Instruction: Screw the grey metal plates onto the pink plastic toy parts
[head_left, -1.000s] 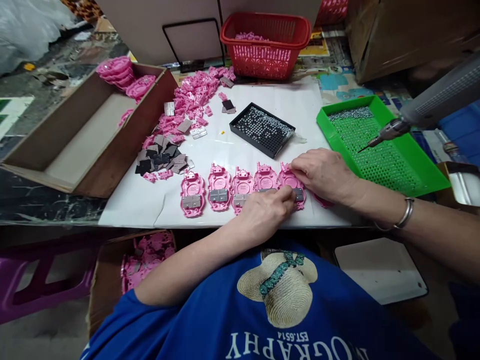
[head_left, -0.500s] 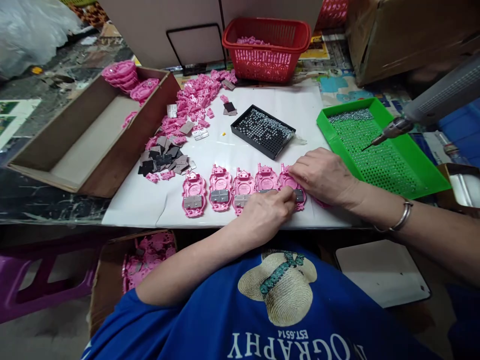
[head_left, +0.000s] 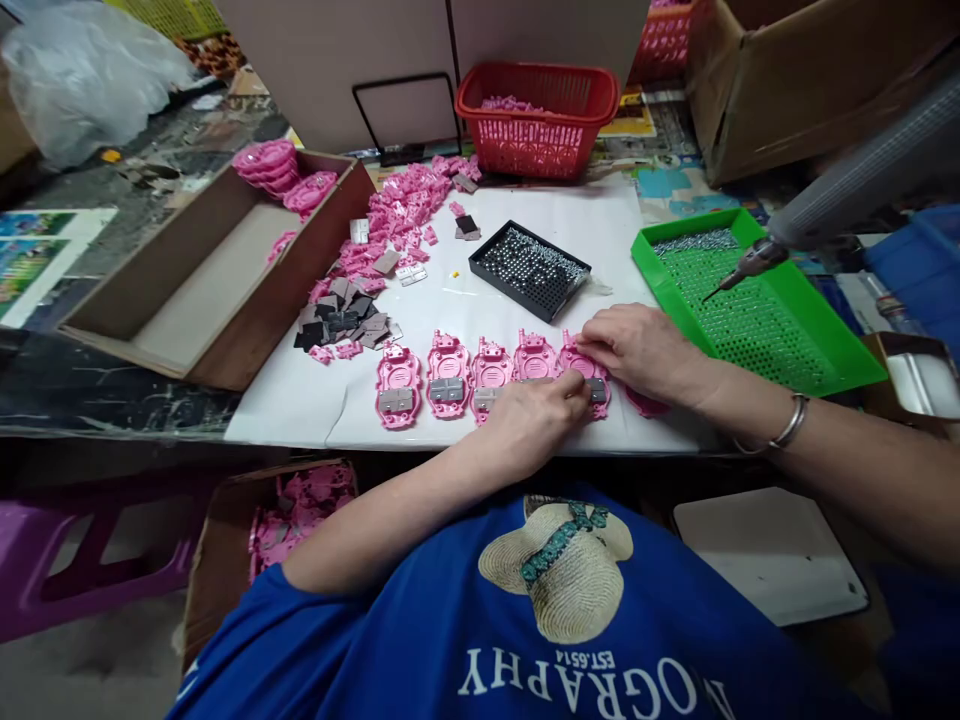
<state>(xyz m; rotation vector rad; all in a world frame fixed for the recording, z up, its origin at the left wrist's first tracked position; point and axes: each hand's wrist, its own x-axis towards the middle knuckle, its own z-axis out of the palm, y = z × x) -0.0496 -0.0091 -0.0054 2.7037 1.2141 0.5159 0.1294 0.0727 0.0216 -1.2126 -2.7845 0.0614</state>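
Several pink plastic shells (head_left: 448,379) lie in a row on the white sheet (head_left: 300,405), each with a grey plate in it. My left hand (head_left: 534,418) is closed in a pinch over the rightmost shell (head_left: 581,365); what its fingertips hold is hidden. My right hand (head_left: 645,350) rests on that same shell from the right with fingers curled down onto it. A silver bangle (head_left: 787,430) circles my right wrist.
A black tray of small metal parts (head_left: 529,267) sits behind the row. A green perforated tray (head_left: 757,305) lies right, a hanging screwdriver (head_left: 742,268) above it. Loose pink pieces (head_left: 397,215), grey plates (head_left: 345,318), a brown box (head_left: 202,275) and a red basket (head_left: 537,118) stand further back.
The camera has shifted a little, moving the scene rightward in view. Both hands stay on the rightmost shell with hardly any movement.
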